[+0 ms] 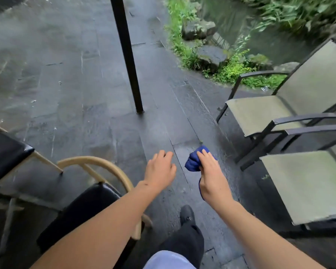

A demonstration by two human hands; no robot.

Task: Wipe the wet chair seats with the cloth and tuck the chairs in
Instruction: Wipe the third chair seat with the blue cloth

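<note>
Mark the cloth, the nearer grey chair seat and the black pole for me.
cloth point(192, 162): head view, on the bunched blue part left of the fingers.
nearer grey seat point(306, 183): head view, middle of the mesh.
black pole point(127, 55): head view, mid-shaft.

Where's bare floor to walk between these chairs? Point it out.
Open paving runs ahead from the hands to the black post, between the black-cushioned chairs on the left and the grey sling chairs on the right. Both sides are crowded.
</note>
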